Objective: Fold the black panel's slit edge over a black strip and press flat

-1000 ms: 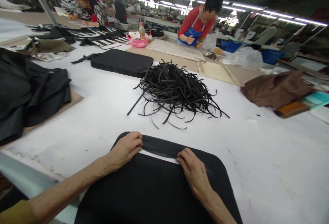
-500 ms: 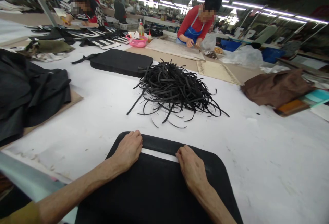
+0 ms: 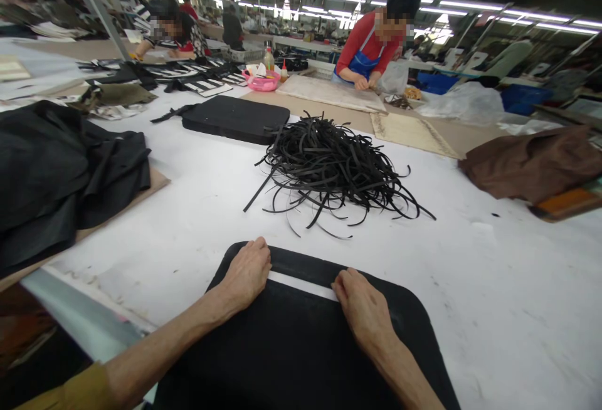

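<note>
A large black panel [image 3: 301,347] with rounded corners lies flat on the white table in front of me. Across its far part runs a narrow white strip [image 3: 301,286]. My left hand [image 3: 249,272] rests at the strip's left end, its fingers curled and pressed together there. At the other end, my right hand [image 3: 362,303] has thumb and fingers closed in a pinch. Both hands touch the panel, and the fingertips are partly hidden. Beyond the panel sits a tangled heap of thin black strips [image 3: 333,162].
Behind the heap lies a stack of black panels [image 3: 235,115]. Dark fabric [image 3: 61,172] is piled at left, brown fabric [image 3: 536,162] at right. A pink basket [image 3: 261,80] stands farther back. Across the table, a co-worker in a blue apron [image 3: 360,64] bends over a board [image 3: 332,91].
The whole view has shifted, so everything appears slightly farther right and lower. My hands keep the same places on the panel, at both ends of the white strip.
</note>
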